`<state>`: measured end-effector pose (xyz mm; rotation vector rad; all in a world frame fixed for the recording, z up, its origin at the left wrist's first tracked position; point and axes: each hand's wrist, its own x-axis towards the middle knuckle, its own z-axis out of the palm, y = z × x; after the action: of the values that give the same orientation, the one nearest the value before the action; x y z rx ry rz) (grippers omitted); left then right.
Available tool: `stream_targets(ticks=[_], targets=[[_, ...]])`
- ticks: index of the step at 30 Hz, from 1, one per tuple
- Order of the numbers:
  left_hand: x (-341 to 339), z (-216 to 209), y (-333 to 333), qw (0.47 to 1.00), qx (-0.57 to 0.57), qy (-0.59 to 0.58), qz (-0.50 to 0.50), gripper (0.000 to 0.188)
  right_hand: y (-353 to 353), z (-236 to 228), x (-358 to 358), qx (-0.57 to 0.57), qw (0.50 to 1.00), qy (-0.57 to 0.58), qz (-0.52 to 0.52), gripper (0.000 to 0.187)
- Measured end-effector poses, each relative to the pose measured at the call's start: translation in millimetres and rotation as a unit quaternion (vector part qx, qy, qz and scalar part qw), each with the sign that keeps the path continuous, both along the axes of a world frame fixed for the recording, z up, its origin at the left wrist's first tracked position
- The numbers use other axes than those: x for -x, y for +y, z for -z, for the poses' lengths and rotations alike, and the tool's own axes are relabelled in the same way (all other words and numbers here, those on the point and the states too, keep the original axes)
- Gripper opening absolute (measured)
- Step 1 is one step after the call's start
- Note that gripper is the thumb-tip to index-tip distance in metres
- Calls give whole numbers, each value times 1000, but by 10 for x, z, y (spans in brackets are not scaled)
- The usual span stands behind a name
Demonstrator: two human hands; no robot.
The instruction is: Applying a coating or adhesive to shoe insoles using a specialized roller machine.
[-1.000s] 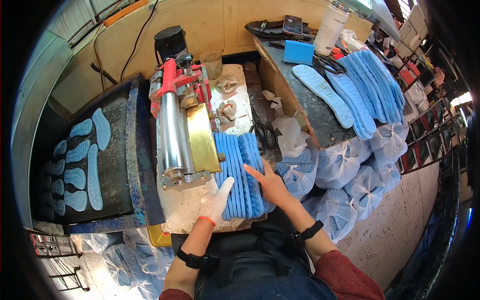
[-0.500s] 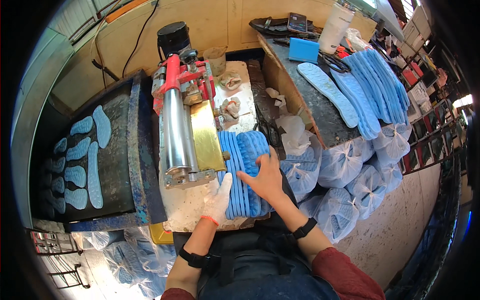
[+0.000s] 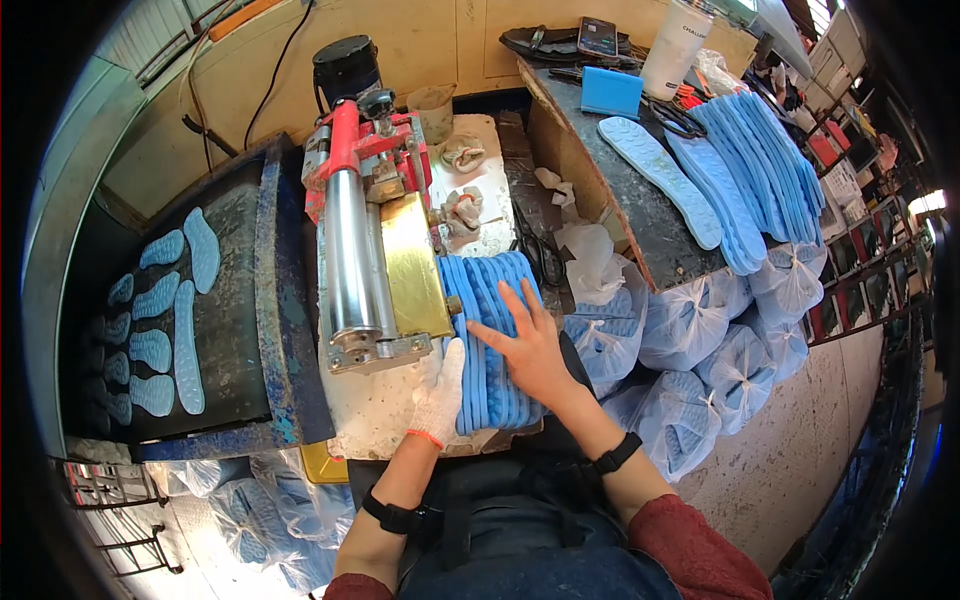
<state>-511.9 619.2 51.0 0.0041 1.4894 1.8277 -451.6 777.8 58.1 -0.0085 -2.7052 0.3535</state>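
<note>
A row of blue textured insoles (image 3: 490,385) stands on edge, packed side by side, on the worn light bench at my front. My right hand (image 3: 535,350), bare, rests on their top edges with its fingers spread. Against the left end of the row is my left hand (image 3: 436,398), in a white knit glove with an orange cuff, its thumb stretched out and its other fingers partly hidden. Just beyond the gloved hand stands a roller machine (image 3: 355,265) with a shiny metal cylinder, a brass-coloured plate and red brackets.
Loose blue insoles lie on a dark belt (image 3: 240,330) at left. The dark side table (image 3: 685,270) at right bears more insoles, scissors (image 3: 678,120), a blue box (image 3: 611,92) and a white bottle (image 3: 677,48). Clear bags of insoles (image 3: 680,415) are piled below it.
My right hand has moved from the right end of the insole row onto its top, toward me. The insoles sit closer together and more upright. My left hand has barely shifted.
</note>
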Motion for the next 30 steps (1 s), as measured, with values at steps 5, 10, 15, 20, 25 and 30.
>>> stream_targets(ticks=[5,10,15,20,25,30], targets=[[-77,-547,127,940,230,250,35,51,96,37,-12,133,989,65,24,39],[116,-250,48,829,310,462,55,52,129,71,125,191,976,100,-41,54],[124,-2,113,869,207,448,40,55,456,167,-55,366,930,34,-23,82],[-5,-3,204,827,278,487,35,59,1183,666,-465,372,866,149,298,11],[-91,75,468,904,177,390,18,64,2342,2243,-899,247,876,-72,409,19],[-54,100,377,907,204,367,16,70,2622,2299,-224,54,916,-276,286,39]])
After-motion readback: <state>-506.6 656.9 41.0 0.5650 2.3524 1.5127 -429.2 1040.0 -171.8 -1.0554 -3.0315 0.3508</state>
